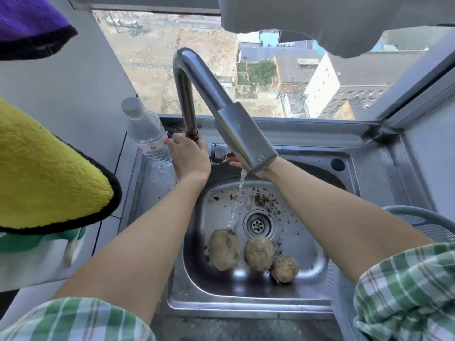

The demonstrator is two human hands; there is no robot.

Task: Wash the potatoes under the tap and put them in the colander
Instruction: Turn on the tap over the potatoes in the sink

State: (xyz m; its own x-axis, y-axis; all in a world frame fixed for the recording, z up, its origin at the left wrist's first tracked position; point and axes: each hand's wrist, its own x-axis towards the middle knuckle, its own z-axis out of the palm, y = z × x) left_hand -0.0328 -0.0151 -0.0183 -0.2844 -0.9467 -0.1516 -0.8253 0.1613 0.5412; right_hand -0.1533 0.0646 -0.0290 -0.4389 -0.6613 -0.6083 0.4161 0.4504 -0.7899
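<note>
Three dirty potatoes lie at the near side of the steel sink (307, 289): a large one (224, 249), a middle one (259, 253) and a small one (285, 269). Water runs in a thin stream from the tap (236, 124) onto the basin by the drain (258, 223). My left hand (189, 158) wraps around the tap's base pillar. My right hand (234, 162) is mostly hidden behind the tap's spout, its fingers at the tap handle (218, 151). The grey colander (428, 223) sits at the right edge.
A clear plastic bottle (147, 134) stands left of the tap. A yellow cloth (49, 173) and a purple cloth (29, 23) hang at the left. Dirt flecks lie around the drain. A window is behind the sink.
</note>
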